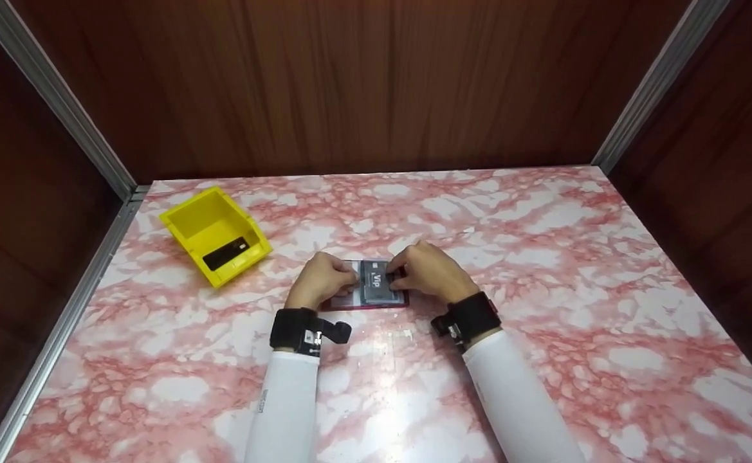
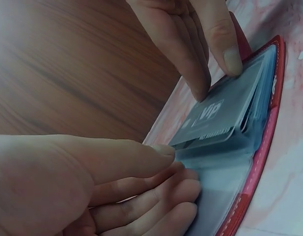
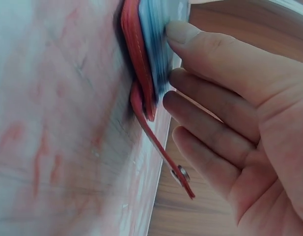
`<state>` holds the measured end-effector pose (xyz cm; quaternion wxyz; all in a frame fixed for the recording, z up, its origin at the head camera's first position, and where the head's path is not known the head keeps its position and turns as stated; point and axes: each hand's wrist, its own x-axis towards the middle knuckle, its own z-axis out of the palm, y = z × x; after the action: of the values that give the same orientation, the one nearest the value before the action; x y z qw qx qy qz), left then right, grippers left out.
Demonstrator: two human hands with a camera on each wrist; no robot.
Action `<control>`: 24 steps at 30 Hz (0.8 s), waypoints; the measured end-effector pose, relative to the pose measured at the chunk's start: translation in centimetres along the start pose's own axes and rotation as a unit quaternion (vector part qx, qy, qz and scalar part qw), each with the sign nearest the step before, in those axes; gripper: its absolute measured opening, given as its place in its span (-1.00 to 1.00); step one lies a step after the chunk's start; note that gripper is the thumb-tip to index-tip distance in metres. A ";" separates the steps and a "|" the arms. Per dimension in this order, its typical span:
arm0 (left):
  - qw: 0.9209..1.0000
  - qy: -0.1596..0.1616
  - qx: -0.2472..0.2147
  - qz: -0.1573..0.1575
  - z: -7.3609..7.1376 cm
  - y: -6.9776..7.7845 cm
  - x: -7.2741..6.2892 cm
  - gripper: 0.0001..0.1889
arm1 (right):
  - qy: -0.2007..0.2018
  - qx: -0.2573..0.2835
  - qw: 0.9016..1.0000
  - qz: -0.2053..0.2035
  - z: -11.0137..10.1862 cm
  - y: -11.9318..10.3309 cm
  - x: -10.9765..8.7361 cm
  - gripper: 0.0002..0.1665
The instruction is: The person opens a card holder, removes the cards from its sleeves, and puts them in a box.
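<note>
A red card holder [image 2: 259, 169] with clear plastic sleeves lies spread on the table between both hands. On the right-hand stack of sleeves is a grey card [image 2: 210, 113] marked "Vip". The left hand [image 1: 320, 281] rests its bent fingers on the left-hand sleeve, thumb tip near the fold. From the other side, the right hand [image 1: 432, 270] touches the card's face with its thumb and a finger. In the right wrist view its fingertips are right at the edge of the stacked sleeves. A red strap [image 3: 153, 137] with a metal snap sticks out from the holder.
A yellow bin [image 1: 189, 218] stands at the back left of the table, with a black flat object [image 1: 226, 254] inside. Brown wood-grain panels [image 1: 363, 83] rise behind the pink marbled table [image 1: 575, 270] and on both sides. Each wrist wears a black camera strap.
</note>
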<state>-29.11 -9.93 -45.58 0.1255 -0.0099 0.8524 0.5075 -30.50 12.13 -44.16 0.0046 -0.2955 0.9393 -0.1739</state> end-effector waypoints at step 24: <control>0.998 0.036 -0.030 -0.029 0.7 -0.1 0.5 -0.93 | 0.020 0.008 1.000 -0.014 0.6 -0.5 -0.1 -0.71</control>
<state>-29.41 -9.29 -46.11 0.1094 -0.0564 0.8401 0.5283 -30.12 11.61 -44.57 -0.0144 -0.3048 0.9337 -0.1872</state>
